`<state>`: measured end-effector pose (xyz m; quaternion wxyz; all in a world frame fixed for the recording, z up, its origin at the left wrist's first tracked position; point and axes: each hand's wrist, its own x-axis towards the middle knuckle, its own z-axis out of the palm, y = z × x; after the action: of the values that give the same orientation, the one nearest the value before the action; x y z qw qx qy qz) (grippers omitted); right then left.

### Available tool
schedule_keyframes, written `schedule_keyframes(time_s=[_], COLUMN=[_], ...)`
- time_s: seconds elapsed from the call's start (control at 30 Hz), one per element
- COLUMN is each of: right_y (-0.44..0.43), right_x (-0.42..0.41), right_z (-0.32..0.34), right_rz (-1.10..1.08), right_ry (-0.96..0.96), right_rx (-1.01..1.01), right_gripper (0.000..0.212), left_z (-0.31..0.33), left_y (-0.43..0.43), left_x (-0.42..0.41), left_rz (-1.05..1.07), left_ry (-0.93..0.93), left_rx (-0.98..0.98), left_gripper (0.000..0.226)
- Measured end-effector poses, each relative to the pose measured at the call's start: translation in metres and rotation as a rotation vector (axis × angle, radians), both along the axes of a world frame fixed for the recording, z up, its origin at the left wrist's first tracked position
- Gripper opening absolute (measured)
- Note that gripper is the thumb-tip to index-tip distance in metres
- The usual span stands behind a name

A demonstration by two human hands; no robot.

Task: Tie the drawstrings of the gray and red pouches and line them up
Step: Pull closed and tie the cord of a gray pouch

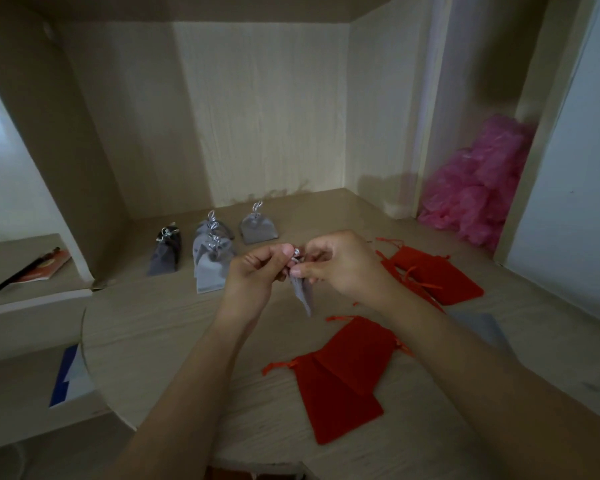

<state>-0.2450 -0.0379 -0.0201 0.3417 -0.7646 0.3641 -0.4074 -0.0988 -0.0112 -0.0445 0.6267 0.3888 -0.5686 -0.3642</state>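
Observation:
A small gray pouch [302,295] hangs above the desk between my hands. My left hand [260,271] and my right hand [340,263] both pinch its silver drawstring [296,252] at the top. Several tied gray pouches [212,258] stand at the back left, one of them [258,227] further back and a darker one [166,252] to the left. Two flat red pouches [340,379] lie near me. More red pouches [430,271] lie to the right, partly behind my right hand. Another gray pouch [482,329] lies flat under my right forearm.
The wooden desk [160,327] is walled by panels at the back and sides. A pink crumpled plastic bag [478,188] fills the right corner. A booklet and a dark pen [32,268] lie on a lower left shelf. A blue-white paper [70,375] sits below the desk's left edge.

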Motion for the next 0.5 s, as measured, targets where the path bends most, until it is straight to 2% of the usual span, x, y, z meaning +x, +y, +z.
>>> schedule_keyframes(time_s=[0.07, 0.2, 0.4, 0.5], right_y=[0.001, 0.006, 0.006, 0.005], right_x=[0.002, 0.003, -0.005, -0.007], right_z=[-0.002, 0.000, 0.013, 0.014], right_rz=[-0.048, -0.121, -0.047, -0.040], right_ry=[0.038, 0.079, 0.198, 0.241], right_rx=[-0.035, -0.153, -0.258, -0.247], right_gripper=[0.005, 0.006, 0.009, 0.009], left_z=[-0.002, -0.001, 0.002, 0.004], left_y=[0.000, -0.002, -0.001, 0.002], left_x=[0.000, 0.001, 0.010, 0.014], left_rz=[-0.011, -0.058, -0.239, -0.184], left_ry=[-0.011, 0.021, 0.085, -0.036], left_rx=[-0.010, 0.027, 0.102, 0.088], left_gripper=[0.034, 0.028, 0.018, 0.009])
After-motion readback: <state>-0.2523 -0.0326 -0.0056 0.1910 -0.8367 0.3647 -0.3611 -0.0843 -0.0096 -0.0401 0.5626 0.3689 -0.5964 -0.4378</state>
